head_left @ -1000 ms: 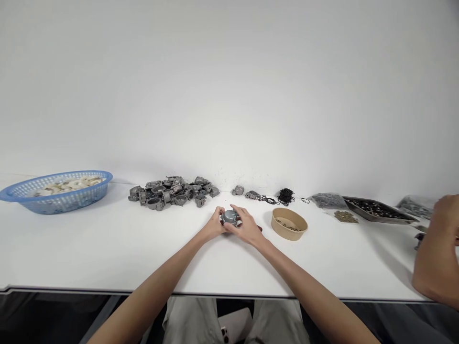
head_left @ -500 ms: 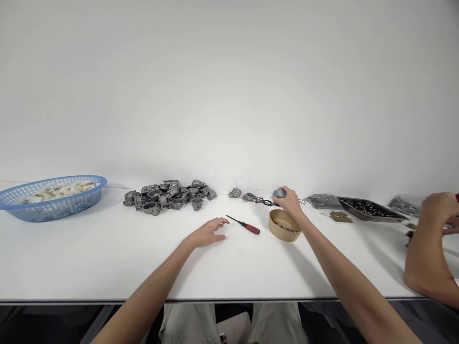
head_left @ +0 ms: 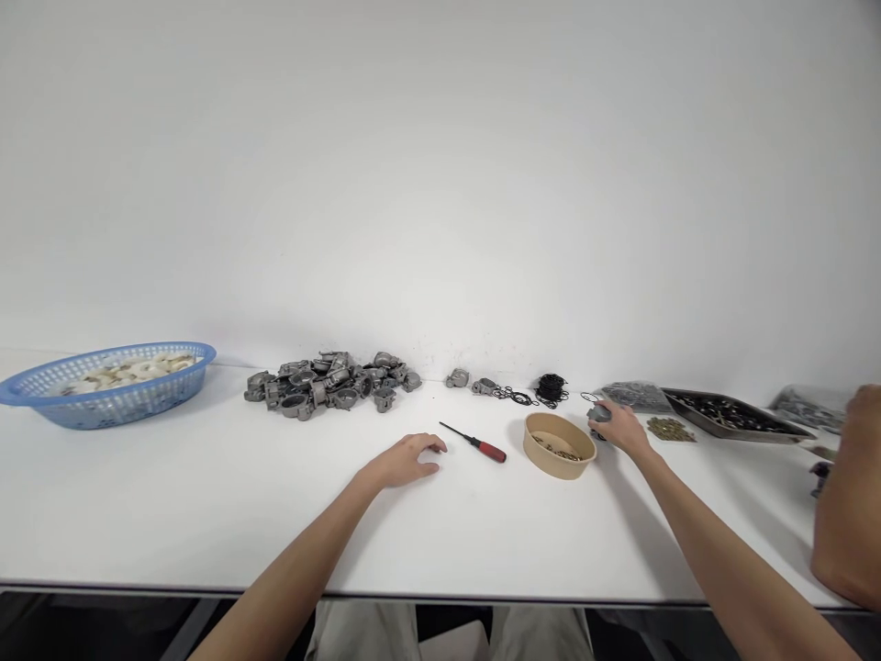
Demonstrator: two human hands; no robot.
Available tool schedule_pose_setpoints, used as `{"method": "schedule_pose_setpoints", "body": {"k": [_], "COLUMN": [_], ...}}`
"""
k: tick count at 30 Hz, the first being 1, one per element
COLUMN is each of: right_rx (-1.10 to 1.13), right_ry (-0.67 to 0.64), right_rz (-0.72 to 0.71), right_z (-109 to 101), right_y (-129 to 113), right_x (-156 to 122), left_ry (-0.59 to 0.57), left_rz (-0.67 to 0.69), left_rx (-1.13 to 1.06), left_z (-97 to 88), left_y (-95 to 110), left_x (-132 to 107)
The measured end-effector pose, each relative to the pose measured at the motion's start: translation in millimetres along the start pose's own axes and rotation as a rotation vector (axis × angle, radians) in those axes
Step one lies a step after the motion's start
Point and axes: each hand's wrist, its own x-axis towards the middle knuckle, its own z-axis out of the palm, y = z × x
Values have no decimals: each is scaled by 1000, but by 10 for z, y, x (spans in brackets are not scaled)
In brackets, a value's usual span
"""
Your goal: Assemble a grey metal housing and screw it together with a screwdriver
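My right hand (head_left: 621, 428) grips a grey metal housing (head_left: 598, 415) low over the table, just right of a tan paper bowl (head_left: 560, 455) with small brass-coloured pieces inside. The underside of the housing is partly hidden, so I cannot tell whether it touches the tabletop. My left hand (head_left: 406, 460) hovers at or rests on the white table, fingers loosely curved and apart, holding nothing. Between the hands lies a screwdriver (head_left: 490, 451) with a red and black handle, its tip pointing to the far left.
Grey housings (head_left: 330, 381) are heaped at the back left, beside a blue basket (head_left: 138, 413) of whitish parts. Black rings (head_left: 551, 387) sit behind the bowl. Rightward are a plastic bag (head_left: 634, 397), brass pieces (head_left: 671, 429), a dark tray (head_left: 736, 418) and a co-worker's arm (head_left: 850, 505).
My right hand has carried the grey housing from behind the bowl to its right side, and lower. The stack of black rings is now uncovered. My left hand has stayed nearly still.
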Motion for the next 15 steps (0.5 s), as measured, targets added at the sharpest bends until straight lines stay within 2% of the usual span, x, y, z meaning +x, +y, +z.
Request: {"method": "schedule_pose_setpoints", "body": {"k": [3, 7, 15], "right_rx": [-37, -32, -30], "right_ry": [-49, -46, -72], "right_rz": [-27, -56, -83], "right_z": [40, 58, 4], "right_y": [-19, -30, 149], "right_x": [2, -24, 61], "left_ry": [6, -3, -10], "left_rz": [-4, -10, -4], "left_rx": [13, 27, 27], "left_z": [1, -10, -35], "left_y": [9, 30, 70], "left_x": [2, -8, -27]}}
